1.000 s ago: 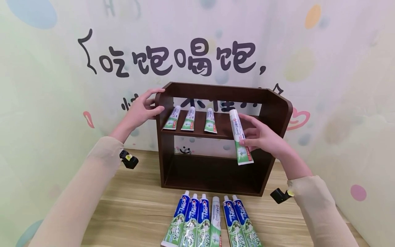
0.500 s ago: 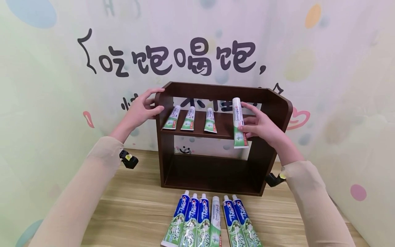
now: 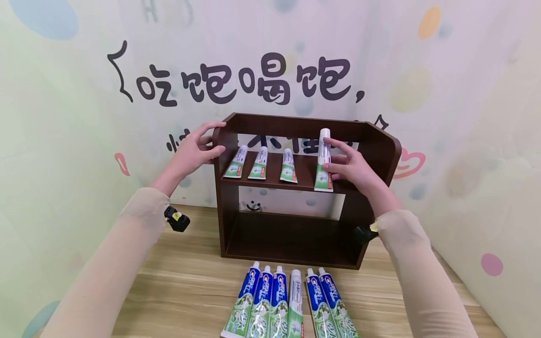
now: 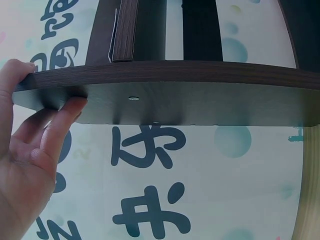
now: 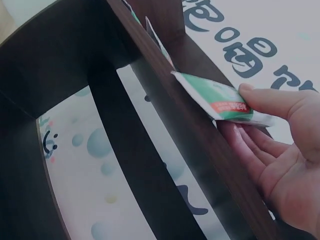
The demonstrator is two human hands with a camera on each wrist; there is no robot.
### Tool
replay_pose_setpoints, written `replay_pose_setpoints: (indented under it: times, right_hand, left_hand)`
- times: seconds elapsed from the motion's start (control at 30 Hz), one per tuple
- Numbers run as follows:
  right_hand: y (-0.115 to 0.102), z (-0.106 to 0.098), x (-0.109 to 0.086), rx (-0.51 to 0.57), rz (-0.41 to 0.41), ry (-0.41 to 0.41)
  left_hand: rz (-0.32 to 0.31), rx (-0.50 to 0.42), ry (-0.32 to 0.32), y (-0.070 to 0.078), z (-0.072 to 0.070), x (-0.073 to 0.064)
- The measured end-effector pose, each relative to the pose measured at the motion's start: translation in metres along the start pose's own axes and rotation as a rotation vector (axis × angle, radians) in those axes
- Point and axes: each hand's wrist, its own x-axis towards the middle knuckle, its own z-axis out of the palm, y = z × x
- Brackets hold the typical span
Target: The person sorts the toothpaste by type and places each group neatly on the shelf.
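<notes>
My right hand [image 3: 352, 166] pinches a white and green toothpaste tube [image 3: 323, 162], cap up, its flat bottom edge at the front of the upper shelf. In the right wrist view the tube's green end [image 5: 215, 97] sits between thumb and fingers, right at the shelf edge. My left hand [image 3: 195, 148] grips the left side panel of the dark brown rack [image 3: 296, 123]; the left wrist view has fingers on one face of the panel [image 4: 165, 95] and the thumb round its edge. Three matching tubes, one of them a toothpaste tube [image 3: 288, 165], lean on the upper shelf to the left.
On the wooden table [image 3: 177, 281] before the rack lie several blue and green Crest tubes [image 3: 259, 300] and one white and green tube [image 3: 295, 305] among them. The rack's lower shelf [image 3: 287, 237] lies below. Behind stands a printed wall [image 3: 270, 28].
My right hand has raised the toothpaste tube and brought it slightly left, from in front of the rack to the upper shelf's front edge. The left hand stays on the side panel.
</notes>
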Motion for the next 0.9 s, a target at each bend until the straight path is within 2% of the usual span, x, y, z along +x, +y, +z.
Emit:
replay_pose_setpoints:
  times: [0.3,0.67,0.9]
  right_hand:
    - [0.005,-0.004,0.006,0.03,0.006,-0.066]
    - [0.014,-0.006,0.01,-0.028,0.025,-0.067]
    - [0.013,-0.007,0.009,-0.102,0.048,-0.104]
  left_hand:
    - [0.002,-0.001,-0.005,-0.001,0.0,0.0]
    - [0.003,0.006,-0.001,-0.002,-0.001,-0.001]
    - [0.0,0.016,0.001,0.0,0.0,-0.001]
